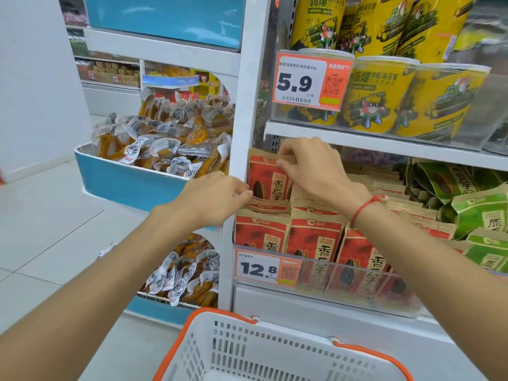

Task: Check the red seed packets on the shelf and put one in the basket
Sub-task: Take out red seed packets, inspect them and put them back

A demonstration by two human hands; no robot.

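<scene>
A: Looking at the lower shelf (384,154). Both hands are working the stack of red sunflower seed packets (316,237), far-left column.

B: Grips?

A: Right hand (310,166) is pinching the top kraft edge of the upright rear packet (268,178). Left hand (217,198) is pinching the top edge of a packet lying just in front of it, by the white upright post (242,133). Neither is lifted clear yet.

B: Basket?

A: White basket (275,350) with orange handles is sitting directly below, well apart from the shelf row. No packet visible in it.

B: Advice for the pull?

A: My read: keep one hand holding the front packets down, draw the rear one straight up and out so neighbours aren't dragging. The shelf above, carrying the yellow seaweed roll tubs (384,97), is sitting close overhead, so tilting toward the aisle first is probably cleaner.
</scene>
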